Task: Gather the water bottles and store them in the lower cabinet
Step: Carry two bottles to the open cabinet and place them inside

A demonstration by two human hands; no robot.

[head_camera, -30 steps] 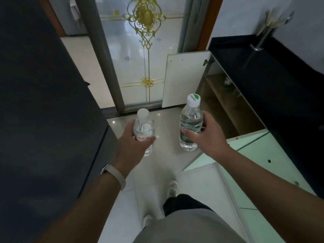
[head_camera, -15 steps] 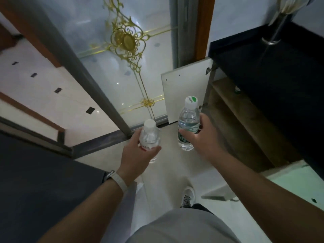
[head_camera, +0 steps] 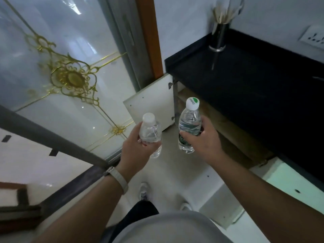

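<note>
Water bottles held near-upright before the lower cabinet (head_camera: pixel 228 128): my left hand (head_camera: pixel 135 149) wraps the white-capped bottle (head_camera: pixel 151 131), farther from its opening; my right hand (head_camera: pixel 206 140) grips the green-capped bottle (head_camera: pixel 189 122) just outside it. Both seem light, smooth, squeezable, best gripped mid-body.

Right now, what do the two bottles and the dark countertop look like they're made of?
White-capped bottle and green-labelled bottle: clear, glossy plastic, seemingly; the floor shows through. Countertop: black polished stone, probably; it mirrors the metal cup.
</note>
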